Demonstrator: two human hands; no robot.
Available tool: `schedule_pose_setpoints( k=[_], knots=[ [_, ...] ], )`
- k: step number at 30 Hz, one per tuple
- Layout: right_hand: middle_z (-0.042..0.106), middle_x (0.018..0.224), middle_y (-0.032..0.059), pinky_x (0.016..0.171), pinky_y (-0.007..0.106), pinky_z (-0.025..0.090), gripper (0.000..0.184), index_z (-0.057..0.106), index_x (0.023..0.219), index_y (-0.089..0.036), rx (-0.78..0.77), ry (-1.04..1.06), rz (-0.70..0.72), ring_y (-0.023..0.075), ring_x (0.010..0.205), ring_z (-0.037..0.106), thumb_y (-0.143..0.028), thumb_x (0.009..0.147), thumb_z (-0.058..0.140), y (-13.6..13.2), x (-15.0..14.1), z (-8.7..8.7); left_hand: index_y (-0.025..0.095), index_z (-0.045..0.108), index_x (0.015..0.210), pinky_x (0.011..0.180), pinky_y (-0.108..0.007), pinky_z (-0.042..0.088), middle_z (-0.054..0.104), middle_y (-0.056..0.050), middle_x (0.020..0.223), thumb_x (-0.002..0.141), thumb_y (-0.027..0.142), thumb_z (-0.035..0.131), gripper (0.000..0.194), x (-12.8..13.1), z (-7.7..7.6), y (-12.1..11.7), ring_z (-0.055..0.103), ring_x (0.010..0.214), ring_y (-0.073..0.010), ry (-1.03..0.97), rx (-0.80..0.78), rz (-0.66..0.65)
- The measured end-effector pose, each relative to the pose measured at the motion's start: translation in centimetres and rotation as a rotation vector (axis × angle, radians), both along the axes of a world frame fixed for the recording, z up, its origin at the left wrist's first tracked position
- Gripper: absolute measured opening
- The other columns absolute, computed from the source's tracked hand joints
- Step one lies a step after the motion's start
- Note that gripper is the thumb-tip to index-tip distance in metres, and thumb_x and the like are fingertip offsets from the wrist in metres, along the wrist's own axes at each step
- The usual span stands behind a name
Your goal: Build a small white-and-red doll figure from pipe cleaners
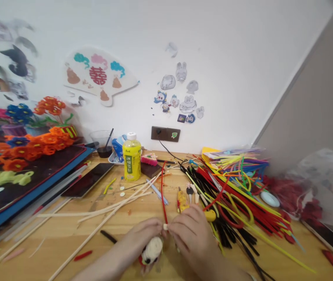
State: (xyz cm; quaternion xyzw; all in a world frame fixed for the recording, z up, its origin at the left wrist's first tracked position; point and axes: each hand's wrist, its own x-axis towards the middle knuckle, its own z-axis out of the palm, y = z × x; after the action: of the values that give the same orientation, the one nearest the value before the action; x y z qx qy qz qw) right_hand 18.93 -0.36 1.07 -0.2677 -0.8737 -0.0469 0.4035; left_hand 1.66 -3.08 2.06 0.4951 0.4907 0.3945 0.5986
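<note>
My left hand point(144, 234) is closed, its fingertips pinching near a small cream piece point(165, 226). Below its fingers shows a rounded cream figure point(154, 248) with black spots and a bit of red, which seems to rest in that hand. From the cream piece a red pipe cleaner point(162, 191) rises upright. My right hand point(191, 230) closes on the same spot from the other side, thumb and fingers pinched together at the red stem's lower end. The fingertips partly hide what they grip. Just beyond the right hand lie yellow-handled pliers point(182, 200).
Black, red and yellow pipe cleaners point(236, 203) spread over the right side. Cream strips point(119, 207) cross the table at left, near a dark phone or tablet point(89, 179). A yellow-labelled bottle point(131, 158) stands behind. Orange pipe-cleaner flowers point(43, 146) lie at far left.
</note>
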Motion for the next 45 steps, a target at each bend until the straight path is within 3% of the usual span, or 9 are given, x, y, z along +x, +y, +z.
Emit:
schedule_pose_setpoints(
  k=[3, 6, 10, 16, 24, 30, 34, 37, 45],
  knots=[
    [0.067, 0.074, -0.0007, 0.081, 0.035, 0.037, 0.016, 0.06, 0.085, -0.021, -0.01, -0.001, -0.015, 0.0145, 0.069, 0.052, -0.015, 0.089, 0.046, -0.4, -0.2, -0.3, 0.022, 0.048, 0.065, 0.034, -0.02, 0.029, 0.054, 0.006, 0.043, 0.067, 0.052, 0.058, 0.031, 0.6, -0.5, 0.0, 0.042, 0.034, -0.0105, -0.069, -0.134, -0.115],
    [0.068, 0.077, -0.0002, 0.083, 0.035, 0.037, 0.015, 0.06, 0.088, -0.021, -0.059, -0.002, 0.031, 0.0144, 0.071, 0.054, -0.015, 0.089, 0.046, -0.6, -0.3, 0.0, 0.023, 0.043, 0.065, 0.034, -0.02, 0.027, 0.051, 0.007, 0.04, 0.066, 0.061, 0.056, 0.04, 0.9, -0.7, 0.0, 0.038, 0.032, -0.0095, -0.089, -0.166, -0.123],
    [0.068, 0.086, 0.0024, 0.079, 0.034, 0.04, 0.015, 0.06, 0.095, -0.021, -0.175, -0.062, 0.039, 0.0166, 0.077, 0.055, -0.016, 0.086, 0.049, 0.4, 1.2, 0.6, 0.021, 0.046, 0.061, 0.042, -0.02, 0.029, 0.045, 0.007, 0.048, 0.064, 0.06, 0.059, 0.041, 0.8, -0.6, 0.0, 0.039, 0.044, -0.0096, -0.013, -0.07, -0.057],
    [0.064, 0.104, 0.0081, 0.084, 0.038, 0.041, 0.044, 0.059, 0.107, -0.019, -0.421, -0.266, -0.264, 0.0232, 0.096, 0.053, -0.004, 0.067, 0.049, 3.6, 5.5, -0.4, 0.02, 0.049, 0.061, 0.051, -0.023, 0.03, 0.039, 0.005, 0.055, 0.068, 0.06, 0.051, 0.041, 0.4, -1.0, 0.5, 0.038, 0.055, -0.0134, 0.204, 0.033, -0.076],
    [0.063, 0.102, 0.0121, 0.084, 0.041, 0.043, 0.051, 0.06, 0.106, -0.012, -0.36, -0.338, -0.33, 0.0263, 0.097, 0.054, -0.002, 0.058, 0.047, 4.4, 5.0, -2.0, 0.022, 0.045, 0.06, 0.056, -0.025, 0.033, 0.042, 0.003, 0.058, 0.078, 0.053, 0.041, 0.036, -0.5, -0.6, 1.1, 0.044, 0.059, -0.0173, 0.483, 0.185, -0.069],
    [0.065, 0.098, 0.0128, 0.079, 0.043, 0.045, 0.039, 0.06, 0.106, -0.013, -0.26, -0.039, -0.245, 0.026, 0.089, 0.057, -0.01, 0.068, 0.05, 4.2, 5.9, -1.2, 0.023, 0.049, 0.063, 0.056, -0.026, 0.033, 0.053, 0.0, 0.06, 0.085, 0.045, 0.039, 0.033, -1.7, -0.6, 0.8, 0.051, 0.059, -0.019, 0.683, 0.335, -0.015],
    [0.068, 0.086, 0.0079, 0.073, 0.036, 0.049, 0.019, 0.065, 0.087, -0.018, -0.568, 0.317, -0.209, 0.0231, 0.079, 0.062, -0.03, 0.076, 0.056, 3.4, 5.8, -0.1, 0.025, 0.057, 0.066, 0.059, -0.027, 0.036, 0.061, -0.002, 0.065, 0.082, 0.041, 0.048, 0.024, -1.7, -0.9, 0.6, 0.056, 0.063, -0.0209, 0.7, 0.412, 0.057],
    [0.068, 0.073, 0.0077, 0.068, 0.034, 0.051, 0.032, 0.065, 0.073, -0.017, -0.798, 0.535, -0.152, 0.0229, 0.071, 0.063, -0.048, 0.076, 0.057, 2.7, 5.5, -0.2, 0.026, 0.06, 0.069, 0.06, -0.026, 0.037, 0.063, -0.002, 0.065, 0.083, 0.038, 0.049, 0.022, -1.5, -0.9, 0.6, 0.057, 0.063, -0.0207, 0.758, 0.464, 0.055],
    [0.055, 0.053, 0.001, 0.048, 0.024, 0.044, 0.048, 0.055, 0.059, -0.016, -0.984, 0.658, 0.033, 0.0134, 0.05, 0.053, -0.062, 0.073, 0.056, 1.9, 4.4, -1.2, 0.024, 0.057, 0.073, 0.062, -0.027, 0.037, 0.063, -0.003, 0.069, 0.088, 0.037, 0.041, 0.026, -1.0, 0.0, 0.2, 0.058, 0.066, -0.0201, 0.889, 0.494, -0.042]
  ],
)
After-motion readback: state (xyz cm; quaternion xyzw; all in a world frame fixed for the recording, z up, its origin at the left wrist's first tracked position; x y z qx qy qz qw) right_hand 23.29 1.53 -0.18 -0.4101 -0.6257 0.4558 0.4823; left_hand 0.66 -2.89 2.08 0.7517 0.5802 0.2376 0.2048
